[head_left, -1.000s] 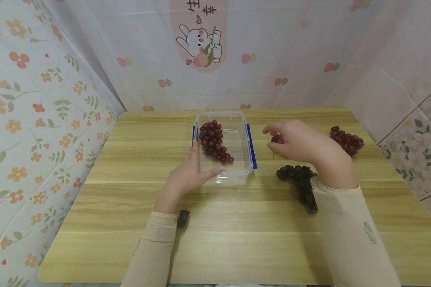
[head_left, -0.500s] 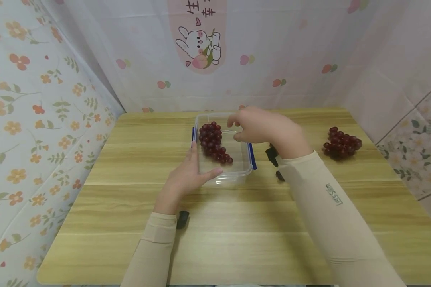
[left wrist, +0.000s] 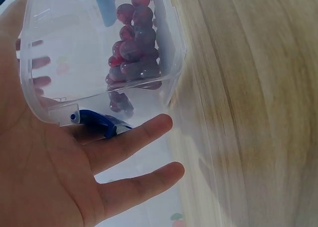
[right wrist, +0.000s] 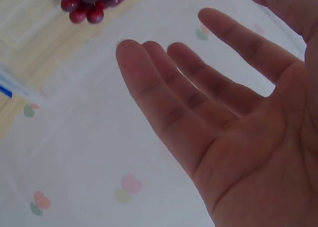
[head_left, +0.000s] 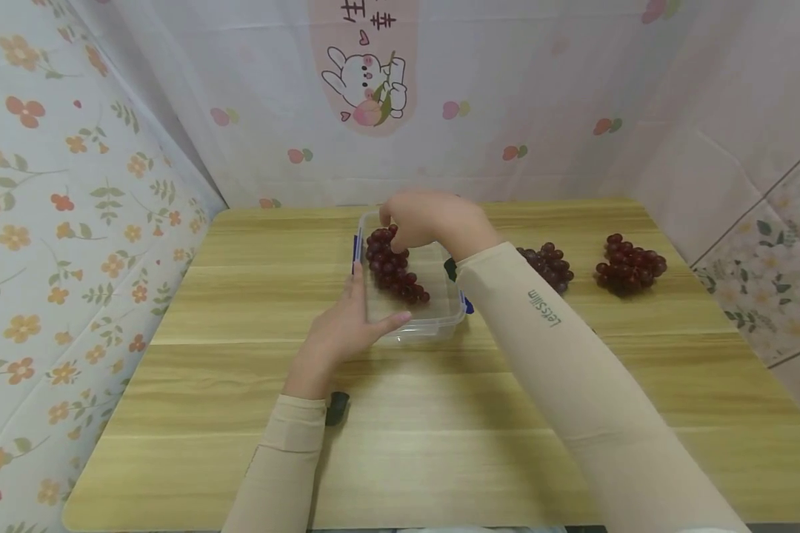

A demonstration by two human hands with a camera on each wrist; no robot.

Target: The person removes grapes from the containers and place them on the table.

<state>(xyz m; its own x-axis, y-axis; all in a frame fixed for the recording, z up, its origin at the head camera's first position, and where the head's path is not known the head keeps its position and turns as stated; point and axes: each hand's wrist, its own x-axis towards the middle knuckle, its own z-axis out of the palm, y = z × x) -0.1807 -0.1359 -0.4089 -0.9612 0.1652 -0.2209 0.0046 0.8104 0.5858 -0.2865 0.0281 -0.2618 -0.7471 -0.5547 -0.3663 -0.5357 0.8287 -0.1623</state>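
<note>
A clear plastic food box (head_left: 440, 322) with blue side clips stands on the table, holding a bunch of dark red grapes (head_left: 390, 277) along its left side. My left hand (head_left: 340, 318) rests against the box, fingers straight along the left wall and thumb over the near rim. In the left wrist view its fingers (left wrist: 134, 140) are spread beside the blue clip (left wrist: 102, 122). My right hand (head_left: 433, 222) reaches over the box, its thumb and index finger right at the upper end of the bunch. The right wrist view shows its fingers (right wrist: 154, 95) extended.
Another red grape bunch (head_left: 550, 265) lies on the wooden table (head_left: 253, 318), partly behind the right forearm. Farther right lies one more bunch (head_left: 630, 265). A printed curtain (head_left: 507, 89) hangs behind the table, and a flowered one (head_left: 73, 259) on the left.
My right hand has moved left from the table beside the box to above the grapes in it. The forearm now covers a dark bunch seen earlier. The left hand has stayed put.
</note>
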